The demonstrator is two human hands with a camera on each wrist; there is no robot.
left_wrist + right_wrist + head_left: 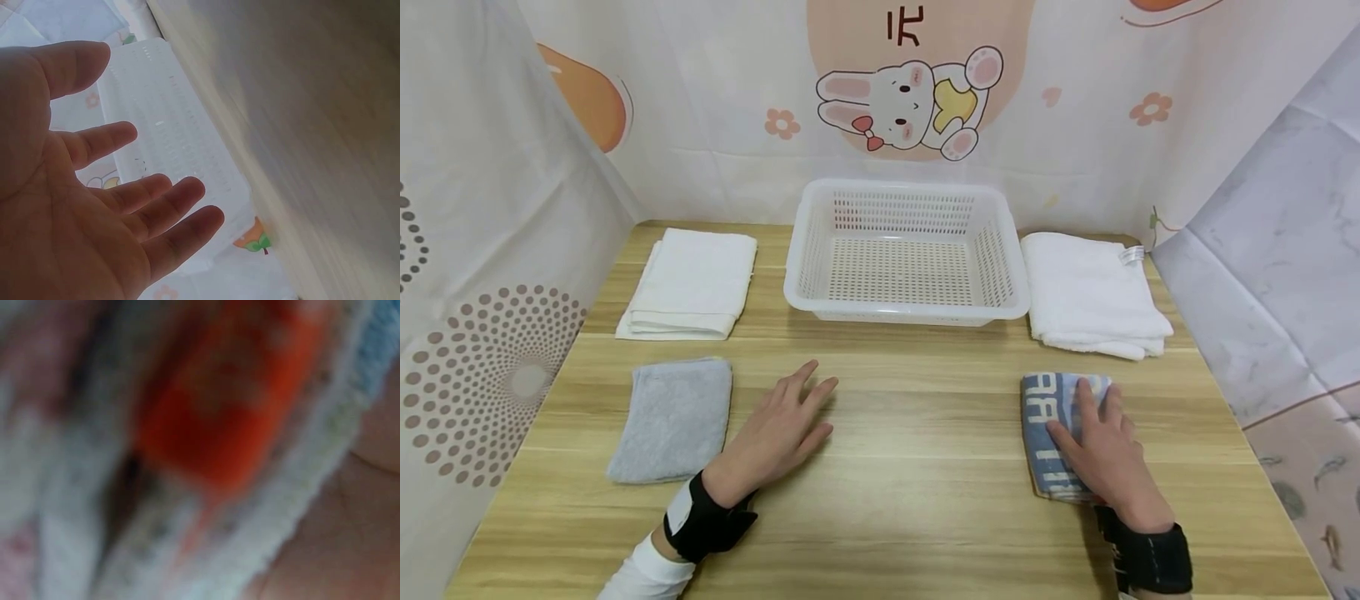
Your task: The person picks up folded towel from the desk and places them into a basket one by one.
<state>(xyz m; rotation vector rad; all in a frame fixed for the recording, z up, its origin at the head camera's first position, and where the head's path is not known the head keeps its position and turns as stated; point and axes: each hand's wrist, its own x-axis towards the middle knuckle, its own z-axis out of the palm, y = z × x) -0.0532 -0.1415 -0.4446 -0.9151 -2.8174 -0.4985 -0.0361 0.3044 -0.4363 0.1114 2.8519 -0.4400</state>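
Observation:
In the head view my right hand [1105,454] lies over a folded blue towel [1043,442] with white lettering, its fingers stretched across the top. The right wrist view is a blurred close-up of towel edges, with an orange patch [212,419] between the layers and part of my palm at the right. My left hand [782,421] is held over the table with its fingers spread, touching nothing that I can see; the left wrist view shows its bare palm. Nearest to it is a folded grey towel [673,421], just to its left.
A white perforated plastic basket [906,312] stands at the table's back middle, with nothing in it. Folded white towels lie on either side, one at the left [696,279] and one at the right [1093,292]. A printed curtain [730,92] hangs behind the wooden table [895,492].

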